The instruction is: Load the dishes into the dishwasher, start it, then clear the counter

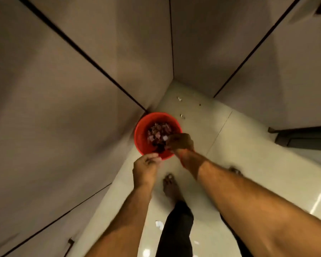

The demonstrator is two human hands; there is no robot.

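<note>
A red waste bin (140,134) stands on the floor in the corner between cabinet fronts, with purple and white food scraps (158,133) inside. My right hand (181,142) hangs over the bin's near right side with its fingers curled downward; a small white scrap (165,138) shows at the fingertips, and motion blur hides whether it is pinched. My left hand (146,168) is above the bin's near rim, back toward the camera, fingers curled in, with nothing visible in it. No dishes, dishwasher or counter are in view.
Beige cabinet doors (63,108) rise on the left and behind. Small bits of litter (182,116) lie on the glossy tiled floor (248,164) beyond the bin. A dark open door or drawer (304,139) juts in at right. My bare foot (170,186) stands just behind the bin.
</note>
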